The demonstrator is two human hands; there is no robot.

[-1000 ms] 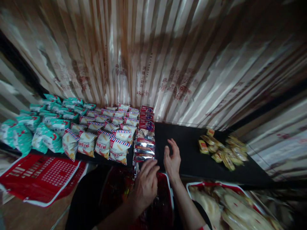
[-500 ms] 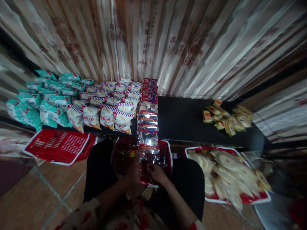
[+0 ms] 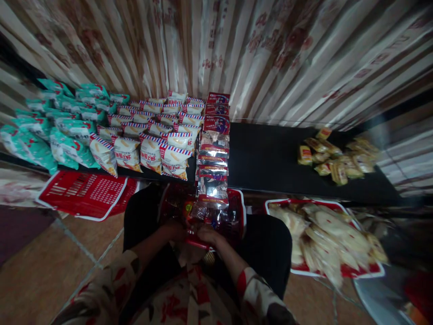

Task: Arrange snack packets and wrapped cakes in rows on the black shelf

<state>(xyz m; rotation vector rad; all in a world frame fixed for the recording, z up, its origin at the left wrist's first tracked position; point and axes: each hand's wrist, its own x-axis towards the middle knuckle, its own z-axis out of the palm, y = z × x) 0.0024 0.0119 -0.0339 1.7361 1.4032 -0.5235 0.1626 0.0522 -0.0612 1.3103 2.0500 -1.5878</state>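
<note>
Between my knees is a red basket with a white rim, holding dark, shiny packets. My left hand is low over its near left part, fingers curled and dim. Close beside it, my right hand is closed at the basket's near edge. What the fingers hold, if anything, is lost in shadow. Just beyond the hands, a column of dark red and silver packets runs from the back of the black bench to its front edge and overhangs the basket.
White snack bags and teal bags stand in rows on the left of the bench. Small yellow packets lie at its right. A red basket of pale bagged food is at my right; another red basket is at left. Curtains hang behind.
My hands have drawn back towards me, to the basket's near edge, and the left has moved leftward. The camera view has shifted slightly.
</note>
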